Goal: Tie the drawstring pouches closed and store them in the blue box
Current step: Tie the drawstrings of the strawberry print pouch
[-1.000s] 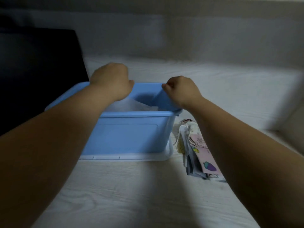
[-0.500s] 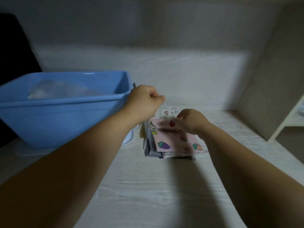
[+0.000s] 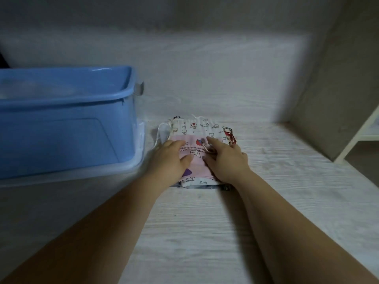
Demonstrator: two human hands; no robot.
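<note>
A stack of flat drawstring pouches (image 3: 196, 128) lies on the white table, just right of the blue box (image 3: 67, 128). The top one is a pink pouch (image 3: 195, 160) with small prints and a pink cord; a white cat-print pouch shows beneath it. My left hand (image 3: 170, 158) rests flat on the pink pouch's left side. My right hand (image 3: 225, 158) lies on its right side, index finger stretched out beside the cord. Something pale lies blurred inside the box.
The blue box stands on a clear lid (image 3: 135, 162) at the left. A wall closes the back, and a side panel and white shelf (image 3: 361, 132) stand at the right. Bare white wood-grain tabletop (image 3: 194, 232) stretches toward me.
Both hands left the blue box and came down to the right onto the pouch stack. The view swung right, so the box now sits at the left.
</note>
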